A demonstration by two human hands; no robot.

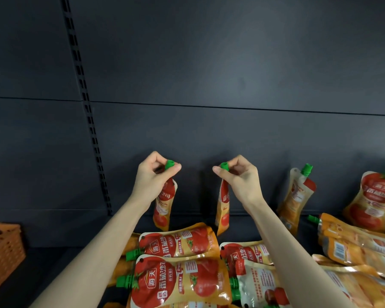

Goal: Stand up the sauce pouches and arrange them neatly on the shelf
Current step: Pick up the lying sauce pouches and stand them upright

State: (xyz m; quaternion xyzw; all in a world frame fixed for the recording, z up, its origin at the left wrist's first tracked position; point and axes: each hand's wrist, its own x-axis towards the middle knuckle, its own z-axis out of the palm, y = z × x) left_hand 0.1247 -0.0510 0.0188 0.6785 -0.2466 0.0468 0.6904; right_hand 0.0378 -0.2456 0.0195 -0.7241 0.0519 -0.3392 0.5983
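Left pouch [165, 205], right pouch [223, 210], red-orange tomato sauce, green caps: hanging upright, well apart, near shelf [53, 263] back. Leaning pouches [295, 196] standing tilted at right rear. Flat pouches [182, 281] lying overlapped in front.

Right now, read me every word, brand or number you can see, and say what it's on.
"海天": badge on the front pouch and on the far-right upright pouch.
"番茄沙": front pouch, beside the badge; end unclear.
Small print, barcode digits, left-held pouch, right-held pouch: unreadable.

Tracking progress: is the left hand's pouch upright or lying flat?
Upright: the left hand pinches its green cap, and the sauce pouch hangs vertically, cap on top.
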